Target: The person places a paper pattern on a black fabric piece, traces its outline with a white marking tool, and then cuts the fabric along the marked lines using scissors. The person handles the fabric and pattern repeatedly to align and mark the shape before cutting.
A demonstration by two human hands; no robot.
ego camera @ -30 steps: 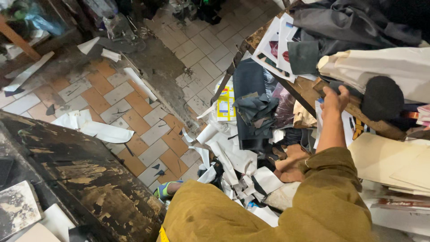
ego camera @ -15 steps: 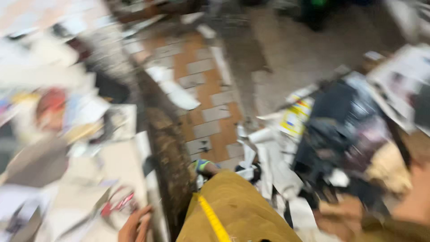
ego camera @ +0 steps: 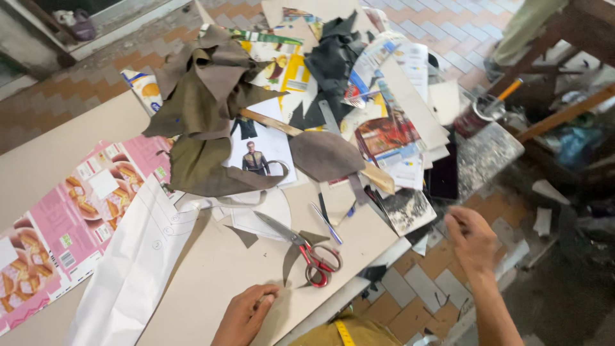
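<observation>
Scissors [ego camera: 306, 251], red-handled, lie blades parted on our board [ego camera: 211, 275], just beside our left hand [ego camera: 245, 314], which rests flat, holding nothing; our right hand [ego camera: 473, 236] hangs loosely curled past the edge; a careless sweep could catch those blades, we judge.

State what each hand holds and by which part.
Nothing is held. The left hand rests on the board near the scissors; the right hand hangs empty.

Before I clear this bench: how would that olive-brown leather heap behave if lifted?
The olive-brown leather heap would probably hang floppy: it lies in soft folds and drapes over the papers. Its loose pieces may well separate. It looks light, thin-edged, and unlikely to slide, roll or tip. Neither the left hand nor the right hand touches it.
</observation>
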